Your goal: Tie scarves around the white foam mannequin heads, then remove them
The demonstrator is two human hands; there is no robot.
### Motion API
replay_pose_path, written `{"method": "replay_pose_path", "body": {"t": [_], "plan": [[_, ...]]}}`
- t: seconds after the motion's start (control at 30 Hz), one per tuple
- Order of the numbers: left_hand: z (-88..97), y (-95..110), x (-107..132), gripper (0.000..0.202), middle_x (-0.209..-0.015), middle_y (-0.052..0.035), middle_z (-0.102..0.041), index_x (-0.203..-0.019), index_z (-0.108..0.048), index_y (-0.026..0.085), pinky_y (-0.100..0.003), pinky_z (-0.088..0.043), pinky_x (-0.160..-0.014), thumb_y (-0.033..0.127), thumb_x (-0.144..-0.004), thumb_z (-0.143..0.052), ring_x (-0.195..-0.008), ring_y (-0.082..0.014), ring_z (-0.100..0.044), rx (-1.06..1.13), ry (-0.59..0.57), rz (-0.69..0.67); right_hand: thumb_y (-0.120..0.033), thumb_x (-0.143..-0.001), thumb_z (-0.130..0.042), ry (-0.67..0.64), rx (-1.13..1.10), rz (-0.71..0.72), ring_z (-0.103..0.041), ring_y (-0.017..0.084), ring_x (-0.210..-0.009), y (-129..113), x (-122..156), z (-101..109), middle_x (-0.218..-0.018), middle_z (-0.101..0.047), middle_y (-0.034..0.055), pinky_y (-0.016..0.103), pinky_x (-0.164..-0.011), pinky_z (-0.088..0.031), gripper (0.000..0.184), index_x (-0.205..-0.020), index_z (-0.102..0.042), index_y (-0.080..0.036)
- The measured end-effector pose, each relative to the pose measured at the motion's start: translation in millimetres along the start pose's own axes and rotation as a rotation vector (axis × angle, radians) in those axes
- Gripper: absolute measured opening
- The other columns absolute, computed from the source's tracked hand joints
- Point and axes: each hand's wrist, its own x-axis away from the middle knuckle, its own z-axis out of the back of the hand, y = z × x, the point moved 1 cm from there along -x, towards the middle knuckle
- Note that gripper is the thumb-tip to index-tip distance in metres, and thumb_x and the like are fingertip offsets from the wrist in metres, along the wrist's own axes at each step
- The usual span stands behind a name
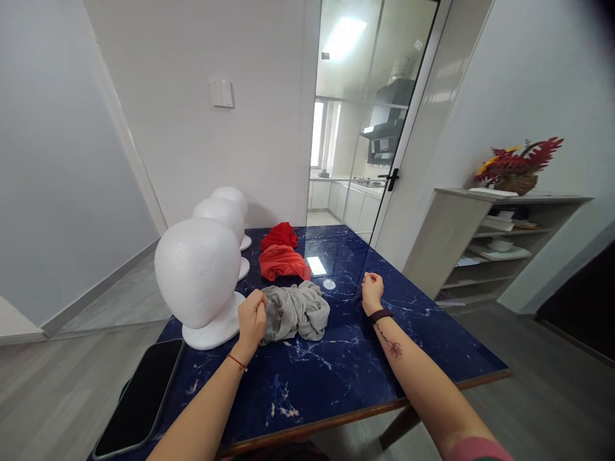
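Cloth (300, 312), pt. behind L hand (252, 315), sleeve (478, 449) cropped

An off-white wall (269, 115) bore a light switch (223, 93) at eleven o'clock. At one o'clock, a glazed door (372, 121) with a black lever handle (393, 180) revealed a bright kitchen (336, 198). An open shelving unit (444, 237) stood at three o'clock; grey plank flooring (62, 390) lay at eight.

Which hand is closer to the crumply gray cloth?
Left. The left hand is right at the left end of the gray cloth; the right hand is off to the cloth's right, with bare table showing between.
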Motion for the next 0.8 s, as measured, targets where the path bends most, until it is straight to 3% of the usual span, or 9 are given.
{"method": "replay_pose_path", "body": {"t": [0.1, 0.23, 0.33, 0.47, 0.67, 0.8], "plan": [[-8.6, 25, 19, 0.021, -0.054, 0.0010, -0.041, -0.060, -0.038, 0.022, -0.030, -0.027, -0.053, 0.009, -0.076, -0.035, -0.053, -0.0142, -0.039, -0.100, -0.106, -0.403, -0.045, -0.070, -0.052, 0.014, 0.043, -0.004, -0.049, 0.015, -0.057, 5, 3, -1, -0.064, -0.055, -0.0002, 0.028, -0.060, -0.037, 0.027, -0.077, -0.051, -0.019], [-37.2, 67, 62, 0.017, -0.054, 0.0004, -0.040, -0.058, -0.037, 0.021, -0.031, -0.022, -0.049, 0.018, -0.074, -0.038, -0.049, -0.0136, -0.034, -0.058, -0.321, -0.943, -0.044, -0.071, -0.052, -0.011, 0.065, -0.004, -0.050, 0.016, -0.059, 8, 7, -4, -0.067, -0.056, 0.0004, 0.028, -0.062, -0.038, 0.025, -0.078, -0.050, -0.019], [-55.1, 82, 85, 0.017, -0.057, 0.0018, -0.039, -0.061, -0.038, 0.021, -0.029, -0.022, -0.047, 0.026, -0.075, -0.044, -0.049, -0.0116, -0.034, -0.090, -0.507, -1.176, -0.044, -0.073, -0.050, -0.010, 0.076, -0.016, -0.051, 0.016, -0.059, 8, 8, -5, -0.067, -0.056, 0.0009, 0.028, -0.061, -0.038, 0.025, -0.077, -0.049, -0.020], [-61.2, 78, 91, 0.016, -0.058, 0.0013, -0.040, -0.064, -0.037, 0.021, -0.029, -0.027, -0.047, 0.030, -0.072, -0.048, -0.050, -0.0123, -0.036, -0.160, -0.619, -1.131, -0.044, -0.076, -0.047, -0.010, 0.091, -0.028, -0.050, 0.016, -0.058, 6, 9, -5, -0.063, -0.055, 0.0006, 0.028, -0.059, -0.037, 0.024, -0.071, -0.048, -0.021], [-57.3, 74, 82, 0.015, -0.065, -0.0019, -0.051, -0.070, -0.039, 0.021, -0.028, -0.032, -0.050, 0.014, -0.058, -0.044, -0.056, -0.0137, -0.044, -0.047, -0.514, -0.866, -0.049, -0.080, -0.042, -0.039, 0.085, 0.001, -0.050, 0.016, -0.055, 4, 17, -6, -0.058, -0.055, 0.0003, 0.027, -0.056, -0.036, 0.032, -0.065, -0.047, -0.021], [-57.8, 76, 81, 0.017, -0.068, -0.0009, -0.054, -0.075, -0.040, 0.021, -0.027, -0.033, -0.049, 0.010, -0.063, -0.044, -0.057, -0.0133, -0.048, -0.040, -0.502, -0.871, -0.054, -0.081, -0.041, -0.111, 0.064, 0.043, -0.045, 0.014, -0.049, 3, 24, -10, -0.051, -0.049, -0.0021, 0.026, -0.052, -0.033, 0.040, -0.057, -0.044, -0.022]]}}
